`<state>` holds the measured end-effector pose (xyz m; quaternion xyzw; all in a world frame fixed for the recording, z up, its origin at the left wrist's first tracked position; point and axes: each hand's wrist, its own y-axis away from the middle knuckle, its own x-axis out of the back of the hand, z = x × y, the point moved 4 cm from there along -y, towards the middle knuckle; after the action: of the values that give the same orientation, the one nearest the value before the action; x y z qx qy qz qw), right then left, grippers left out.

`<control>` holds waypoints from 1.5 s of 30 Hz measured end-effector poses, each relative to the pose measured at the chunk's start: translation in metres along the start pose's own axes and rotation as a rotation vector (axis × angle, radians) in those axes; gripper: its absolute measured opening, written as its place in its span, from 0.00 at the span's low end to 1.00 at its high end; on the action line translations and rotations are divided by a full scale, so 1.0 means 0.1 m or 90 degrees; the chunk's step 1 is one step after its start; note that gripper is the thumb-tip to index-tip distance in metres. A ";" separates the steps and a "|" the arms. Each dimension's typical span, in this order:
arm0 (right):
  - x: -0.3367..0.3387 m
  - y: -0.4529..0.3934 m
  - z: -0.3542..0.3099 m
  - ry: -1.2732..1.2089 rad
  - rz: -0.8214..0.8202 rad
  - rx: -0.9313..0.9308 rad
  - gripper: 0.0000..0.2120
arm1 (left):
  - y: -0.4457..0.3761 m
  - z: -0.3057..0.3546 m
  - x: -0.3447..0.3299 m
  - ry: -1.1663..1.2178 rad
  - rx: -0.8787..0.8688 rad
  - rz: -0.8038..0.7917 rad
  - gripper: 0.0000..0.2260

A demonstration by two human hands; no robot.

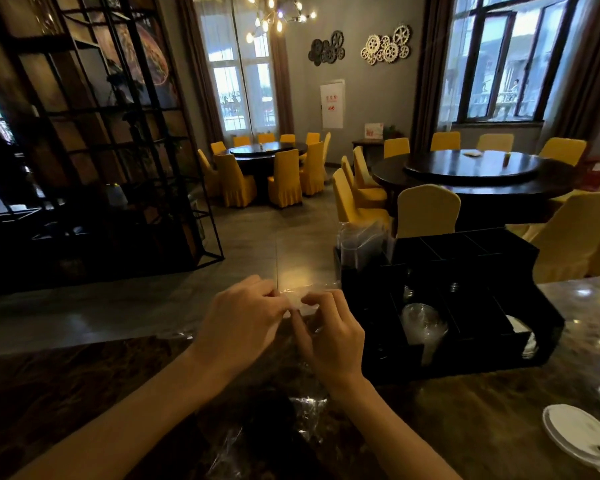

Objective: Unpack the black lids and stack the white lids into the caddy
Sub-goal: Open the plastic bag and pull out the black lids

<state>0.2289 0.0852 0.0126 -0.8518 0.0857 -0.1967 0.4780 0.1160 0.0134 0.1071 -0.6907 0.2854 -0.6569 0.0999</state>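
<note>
Both hands meet over the counter at the twisted top of a clear plastic bag (302, 415). My left hand (243, 320) pinches the bag's end from the left, and my right hand (333, 337) grips it from the right. The bag's crinkled body hangs down between my forearms over something dark; whether black lids are inside I cannot tell. The black caddy (548, 323) stands just right of my hands, with a stack of clear lids (421, 327) in a front compartment. Two white lids (577, 434) lie at the counter's right edge.
The dark marble counter (482, 427) carries everything. Clear plastic packets (361, 244) stand at the caddy's back left. Beyond the counter is a dining room with round tables (471, 171), yellow-covered chairs (428, 209) and a black metal shelf (118, 133) on the left.
</note>
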 end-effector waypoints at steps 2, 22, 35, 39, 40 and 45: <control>-0.01 0.02 0.03 -0.010 -0.005 -0.009 0.12 | 0.00 -0.02 -0.02 0.021 0.008 0.005 0.12; 0.09 0.04 0.26 -0.101 0.019 -0.208 0.31 | 0.11 -0.21 0.03 0.119 0.036 0.068 0.12; 0.16 0.07 0.23 -0.122 -0.050 -0.203 0.27 | -0.13 -0.53 0.20 0.200 0.071 0.040 0.09; 0.23 0.04 0.26 -0.117 -0.100 -0.206 0.27 | -0.21 -0.65 0.27 0.192 0.072 -0.021 0.08; 0.25 0.03 0.26 -0.112 -0.111 -0.202 0.26 | -0.23 -0.67 0.29 0.186 0.068 -0.042 0.08; 0.33 -0.06 0.25 -0.061 -0.158 -0.152 0.23 | -0.19 -0.78 0.42 0.148 0.050 -0.099 0.11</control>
<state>0.2693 0.0966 0.0151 -0.9150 -0.0203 -0.2018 0.3488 0.0444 0.0258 0.1620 -0.6257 0.2148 -0.7487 0.0418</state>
